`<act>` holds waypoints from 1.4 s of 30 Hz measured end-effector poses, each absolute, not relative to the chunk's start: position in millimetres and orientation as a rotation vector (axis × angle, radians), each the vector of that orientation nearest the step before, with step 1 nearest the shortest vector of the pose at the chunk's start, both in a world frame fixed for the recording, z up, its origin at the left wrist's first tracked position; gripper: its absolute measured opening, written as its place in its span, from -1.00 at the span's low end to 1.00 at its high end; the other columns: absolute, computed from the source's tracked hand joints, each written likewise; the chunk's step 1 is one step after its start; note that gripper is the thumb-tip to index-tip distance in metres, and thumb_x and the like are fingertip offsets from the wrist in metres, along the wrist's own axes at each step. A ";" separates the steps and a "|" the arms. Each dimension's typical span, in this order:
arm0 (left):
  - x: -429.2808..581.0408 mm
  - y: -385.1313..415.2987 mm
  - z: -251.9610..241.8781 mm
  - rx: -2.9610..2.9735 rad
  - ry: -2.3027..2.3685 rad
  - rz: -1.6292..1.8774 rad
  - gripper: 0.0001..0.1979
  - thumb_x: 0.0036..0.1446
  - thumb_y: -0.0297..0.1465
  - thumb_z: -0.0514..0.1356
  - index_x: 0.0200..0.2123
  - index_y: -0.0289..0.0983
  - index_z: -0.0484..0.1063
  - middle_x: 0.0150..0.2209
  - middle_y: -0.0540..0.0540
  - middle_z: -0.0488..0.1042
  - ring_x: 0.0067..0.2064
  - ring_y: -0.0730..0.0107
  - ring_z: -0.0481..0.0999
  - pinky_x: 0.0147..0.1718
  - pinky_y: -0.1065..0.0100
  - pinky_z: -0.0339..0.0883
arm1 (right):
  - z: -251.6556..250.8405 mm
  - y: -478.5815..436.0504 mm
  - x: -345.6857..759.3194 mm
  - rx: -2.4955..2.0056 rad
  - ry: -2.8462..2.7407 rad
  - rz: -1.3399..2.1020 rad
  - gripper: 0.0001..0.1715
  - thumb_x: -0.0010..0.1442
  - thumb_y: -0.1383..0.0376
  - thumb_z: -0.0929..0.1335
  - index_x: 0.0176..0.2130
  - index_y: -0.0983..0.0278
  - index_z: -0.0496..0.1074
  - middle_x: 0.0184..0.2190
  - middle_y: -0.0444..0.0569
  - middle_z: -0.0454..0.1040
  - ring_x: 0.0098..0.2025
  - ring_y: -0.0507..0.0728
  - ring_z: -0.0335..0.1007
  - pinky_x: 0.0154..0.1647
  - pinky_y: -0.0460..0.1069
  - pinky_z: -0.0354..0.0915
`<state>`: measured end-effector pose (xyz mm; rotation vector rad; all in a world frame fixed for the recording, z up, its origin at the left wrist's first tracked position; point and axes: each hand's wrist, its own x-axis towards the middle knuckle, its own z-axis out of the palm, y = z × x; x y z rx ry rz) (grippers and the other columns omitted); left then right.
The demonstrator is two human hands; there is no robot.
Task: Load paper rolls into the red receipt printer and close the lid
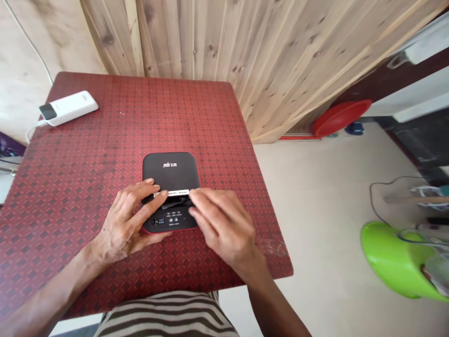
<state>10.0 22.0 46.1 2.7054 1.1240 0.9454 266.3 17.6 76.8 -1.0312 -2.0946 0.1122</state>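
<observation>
A flat black device (170, 174) with rounded corners, a red rim and a white logo lies on the table in front of me. A white strip with small print (178, 192) crosses its middle, above a dark recess (177, 202) with something thin and dark inside. Small icons and sockets line its near part. My left hand (128, 217) grips it from the left, fingers on top and thumb along the front edge. At its right edge, my right hand (224, 222) has bent fingertips pressed around the end of the strip and recess.
The red patterned table (175, 121) holds a white power bank (72, 107) with a cable at the far left. Wooden boards (224, 51) stand behind it. On the floor to the right are a green plastic stool (386, 262) and a red basin (340, 118).
</observation>
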 end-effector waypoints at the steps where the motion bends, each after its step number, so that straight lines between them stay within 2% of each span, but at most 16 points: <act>1: 9.5 22.4 46.7 2.702 1.124 0.949 -0.22 0.17 -0.20 0.42 0.37 -0.30 0.26 0.19 -0.35 0.39 0.29 -0.10 0.42 0.24 -0.07 0.43 | 76.6 22.5 273.6 -1.075 -2.042 0.122 -0.61 0.35 0.47 0.43 0.15 0.30 0.48 -0.05 0.09 0.64 -0.04 0.16 0.54 0.01 0.09 0.49; 6: 8.2 21.9 45.1 2.678 1.132 0.947 -0.22 0.15 -0.23 0.44 0.36 -0.27 0.27 0.19 -0.33 0.39 0.29 -0.09 0.43 0.25 -0.08 0.43 | 46.3 53.7 307.4 -1.278 -1.834 0.221 -0.81 0.41 0.39 0.39 -0.02 0.28 0.58 -0.16 0.05 0.65 -0.14 0.12 0.58 -0.10 0.06 0.48; 13: 9.1 12.7 33.0 2.669 1.196 1.071 -0.11 0.10 -0.20 0.47 0.39 -0.33 0.20 0.24 -0.40 0.35 0.34 -0.14 0.37 0.28 -0.11 0.42 | -16.1 73.2 316.6 -1.453 -1.741 0.496 -0.77 0.42 0.25 0.34 -0.06 0.25 0.59 -0.20 0.01 0.66 -0.24 0.14 0.57 -0.18 0.06 0.45; 16: 1.5 2.8 30.1 2.661 1.304 1.184 -0.09 0.04 -0.19 0.51 0.37 -0.25 0.22 0.23 -0.33 0.38 0.28 -0.06 0.46 0.21 -0.06 0.50 | -17.7 73.1 316.0 -1.472 -1.749 0.526 -0.77 0.41 0.24 0.34 -0.10 0.24 0.60 -0.24 0.00 0.64 -0.32 0.12 0.50 -0.22 0.05 0.41; 21: -10.2 -7.5 21.9 2.678 1.329 1.175 -0.30 0.06 -0.27 0.50 0.24 -0.19 0.39 0.14 -0.22 0.46 0.22 0.02 0.51 0.16 0.03 0.53 | -13.7 74.1 314.9 -1.501 -1.771 0.521 -0.76 0.40 0.22 0.34 -0.14 0.22 0.61 -0.30 -0.03 0.61 -0.38 0.11 0.42 -0.27 0.04 0.36; 27: -8.8 -3.7 18.5 2.629 1.336 1.176 -0.41 0.13 -0.18 0.45 0.18 -0.14 0.40 0.22 -0.21 0.39 0.27 0.04 0.47 0.15 0.00 0.54 | -15.6 74.5 313.7 -1.500 -1.767 0.496 -0.74 0.40 0.21 0.33 -0.15 0.24 0.61 -0.31 -0.02 0.60 -0.38 0.11 0.40 -0.28 0.04 0.36; 32: -7.4 -2.1 23.1 2.531 1.345 1.178 -0.45 0.17 -0.20 0.43 0.18 -0.12 0.39 0.17 -0.19 0.42 0.19 0.12 0.54 0.07 0.05 0.61 | -12.2 73.6 313.5 -1.511 -1.764 0.517 -0.73 0.40 0.21 0.33 -0.14 0.24 0.61 -0.32 -0.03 0.59 -0.40 0.10 0.37 -0.29 0.03 0.35; 37: -8.5 -2.5 25.3 2.455 1.343 1.132 -0.58 0.27 -0.19 0.34 0.14 -0.11 0.41 0.17 -0.15 0.42 0.18 0.08 0.54 0.06 0.00 0.62 | -12.8 74.1 313.8 -1.514 -1.741 0.546 -0.75 0.39 0.23 0.34 -0.14 0.26 0.62 -0.32 -0.03 0.59 -0.41 0.08 0.37 -0.30 0.02 0.34; 39: -8.3 -2.6 23.2 2.459 1.332 1.146 -0.57 0.25 -0.19 0.35 0.14 -0.10 0.41 0.16 -0.14 0.42 0.17 0.10 0.55 0.07 0.01 0.61 | -14.7 74.4 314.0 -1.507 -1.745 0.543 -0.75 0.39 0.24 0.34 -0.14 0.27 0.62 -0.32 -0.03 0.59 -0.40 0.09 0.40 -0.29 0.02 0.35; 42: -6.2 -3.5 16.8 2.480 1.291 1.193 -0.45 0.18 -0.25 0.42 0.19 -0.15 0.37 0.14 -0.22 0.42 0.18 0.09 0.53 0.09 0.03 0.58 | -8.3 71.9 313.0 -1.478 -1.735 0.535 -0.77 0.40 0.26 0.35 -0.14 0.26 0.62 -0.28 -0.01 0.62 -0.31 0.12 0.50 -0.25 0.03 0.39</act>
